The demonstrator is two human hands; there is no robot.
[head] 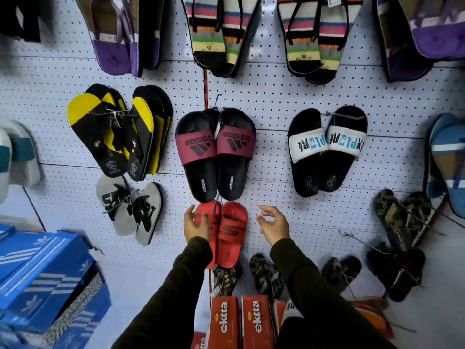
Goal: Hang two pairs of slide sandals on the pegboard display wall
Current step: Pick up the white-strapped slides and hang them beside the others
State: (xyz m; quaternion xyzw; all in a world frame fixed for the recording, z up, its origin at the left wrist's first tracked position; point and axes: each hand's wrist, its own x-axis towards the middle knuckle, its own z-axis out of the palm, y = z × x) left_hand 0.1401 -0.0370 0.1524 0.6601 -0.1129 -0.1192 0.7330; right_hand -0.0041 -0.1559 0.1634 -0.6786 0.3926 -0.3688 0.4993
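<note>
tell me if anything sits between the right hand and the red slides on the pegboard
Nothing visible does. The right hand is open, just to the right of the red slides, with only bare pegboard between them. The left hand overlaps the pair's left edge.

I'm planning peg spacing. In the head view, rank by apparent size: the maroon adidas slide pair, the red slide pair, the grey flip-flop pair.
1. maroon adidas slide pair
2. red slide pair and grey flip-flop pair: look alike; the left hand partly hides the red pair.

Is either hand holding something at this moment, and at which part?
The left hand lies against the left edge of the red slide pair; a firm grip cannot be told. The right hand is open and holds nothing.
</note>
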